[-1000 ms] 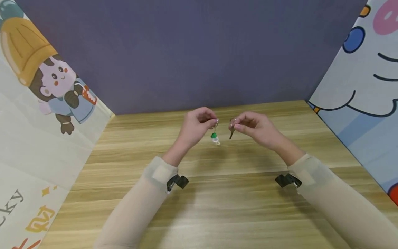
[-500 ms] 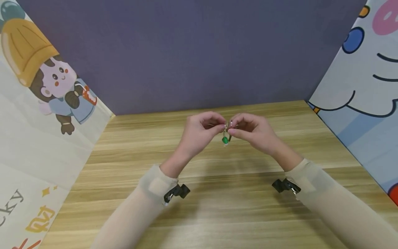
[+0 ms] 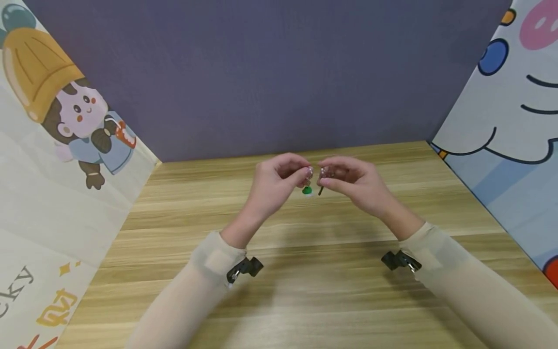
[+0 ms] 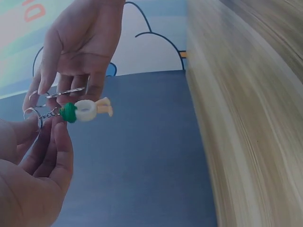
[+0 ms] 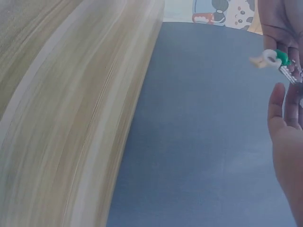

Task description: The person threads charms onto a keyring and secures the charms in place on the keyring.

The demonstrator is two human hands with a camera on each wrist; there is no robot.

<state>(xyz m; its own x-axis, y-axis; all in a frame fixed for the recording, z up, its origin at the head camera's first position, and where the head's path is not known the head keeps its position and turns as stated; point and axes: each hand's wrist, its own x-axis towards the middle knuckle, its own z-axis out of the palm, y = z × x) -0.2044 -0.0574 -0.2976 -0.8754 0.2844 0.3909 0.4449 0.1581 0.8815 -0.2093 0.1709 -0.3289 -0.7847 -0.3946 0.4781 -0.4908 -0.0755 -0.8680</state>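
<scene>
Above the table, my left hand (image 3: 276, 183) pinches the metal ring (image 4: 33, 115) of a keychain. From its short chain hangs a small figure (image 4: 85, 110) with a green top, a white ring-shaped middle and pale legs. Facing it, my right hand (image 3: 357, 186) holds a metal key (image 4: 68, 92) between thumb and fingers; the key's lower end points down in the head view. A narrow gap parts the fingertips of the two hands. The right wrist view cuts off part of both hands, and whether the key and ring are linked I cannot tell.
Both hands are over a wood-grain table (image 3: 305, 291). A dark blue-grey panel (image 3: 279, 77) stands along its back edge. Walls with cartoon prints, a left wall (image 3: 52, 213) and a right wall (image 3: 501, 131), flank it. Each wrist carries a small black camera (image 3: 245, 268).
The hands came together, the keychain figure moving right to meet the key. Since then the left hand has drawn back slightly left with the keychain. The right hand stays nearly in place.
</scene>
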